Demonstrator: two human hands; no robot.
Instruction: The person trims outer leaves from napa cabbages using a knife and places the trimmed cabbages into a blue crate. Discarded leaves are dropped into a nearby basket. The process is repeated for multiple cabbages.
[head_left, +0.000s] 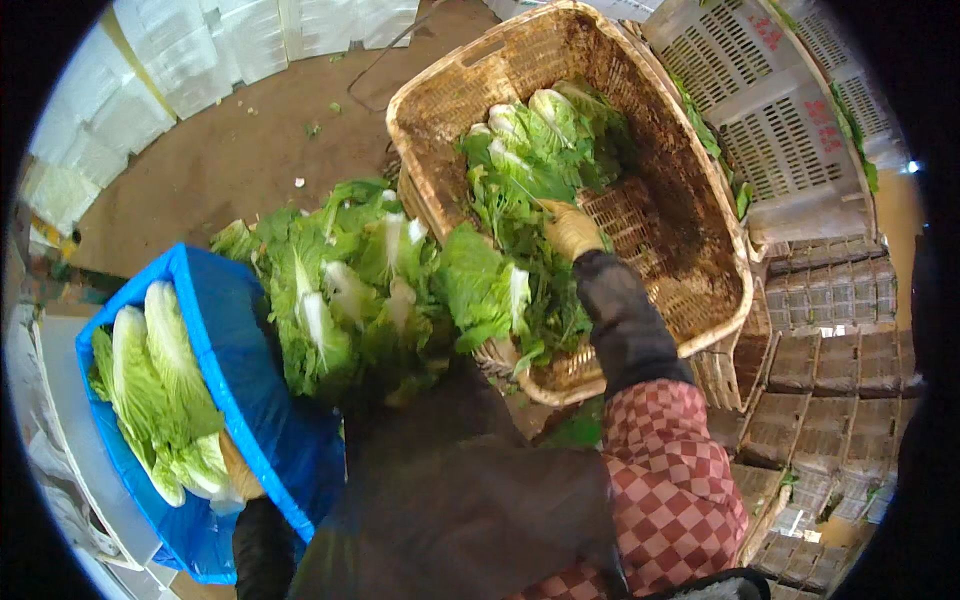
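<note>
My right hand (574, 229), in a tan glove, reaches into a large, dirt-stained plastic crate (675, 232). It is closed around what looks like a thin knife (527, 192), whose narrow blade points at the leaves; its handle is hidden. Just beyond lie several heads of Chinese cabbage (553, 116) with pale bases. At the lower left, my gloved left hand (240, 471) is inside a box lined with blue plastic film (225, 390). It rests against the lower end of long, trimmed cabbages (176, 337) lying side by side. Its fingers are mostly hidden, so its grip is unclear.
A heap of loose cabbage leaves (352, 292) lies between box and crate, some hanging over the crate's near rim. White foam boxes (225, 45) line the far left. Grey slatted crates (780, 112) stand at right. Leaf scraps dot the brown floor (262, 142).
</note>
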